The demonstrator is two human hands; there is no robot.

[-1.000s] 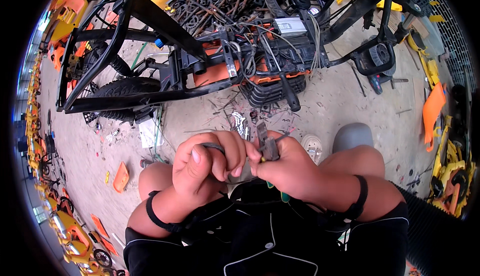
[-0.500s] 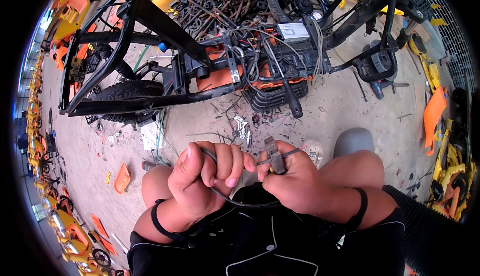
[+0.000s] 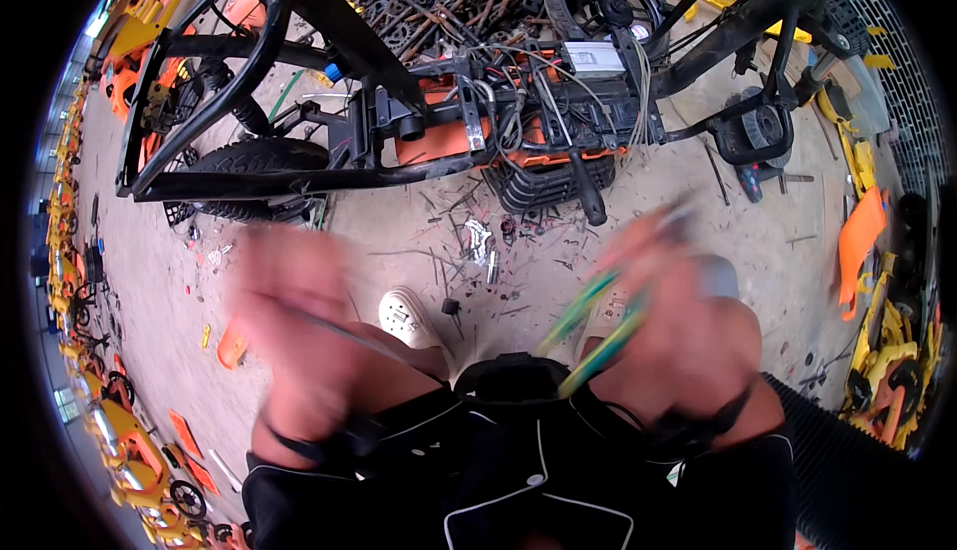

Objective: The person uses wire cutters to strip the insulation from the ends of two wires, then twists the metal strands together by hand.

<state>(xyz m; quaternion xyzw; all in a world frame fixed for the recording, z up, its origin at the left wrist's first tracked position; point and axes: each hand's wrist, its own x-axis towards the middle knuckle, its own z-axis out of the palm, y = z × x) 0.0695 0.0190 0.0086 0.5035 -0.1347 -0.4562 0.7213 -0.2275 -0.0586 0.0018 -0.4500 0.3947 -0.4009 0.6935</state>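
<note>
My left hand is smeared by motion over my left knee, closed around a thin black cable that runs toward my lap. To the right, my right hand is also blurred and grips pliers with green-and-yellow handles. Their jaws point up and away, too smeared to tell whether they are apart. The two hands are well separated. In front of me lies a black vehicle frame with bundled wires, orange panels and a silver box in its middle. A black-handled screwdriver rests against it.
Between my feet and the frame, cut wire scraps litter the concrete floor. A light clog shows on my left foot. Rusty metal parts are heaped behind the frame. A power tool and an orange panel lie at right.
My hands have moved apart, the left one leftward with the cable, the right one up and rightward with the pliers. The cable is no longer in the pliers' jaws.
</note>
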